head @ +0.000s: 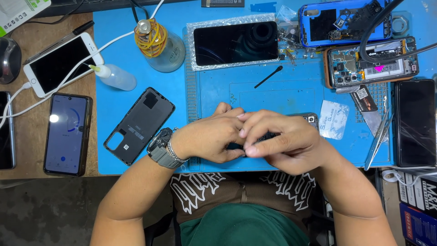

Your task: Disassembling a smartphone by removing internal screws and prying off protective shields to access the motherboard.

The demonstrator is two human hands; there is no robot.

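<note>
— Hands? Left hand (210, 138) and right hand (281, 141) curled together, lower centre, fingers pinched on an opened phone (306, 120), mostly hidden.

— Surfaces? Smooth blue mat (291, 93); matte black back cover (139, 125) left of centre; glossy dark screen (235, 43) on crinkled foil, upper centre.

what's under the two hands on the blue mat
A phone lies under the hands, left hand and right hand; only its camera corner and a dark strip show. The rest is covered.

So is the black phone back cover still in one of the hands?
No, the black back cover lies on the blue mat left of the left hand, untouched; both hands hold a phone.
</note>
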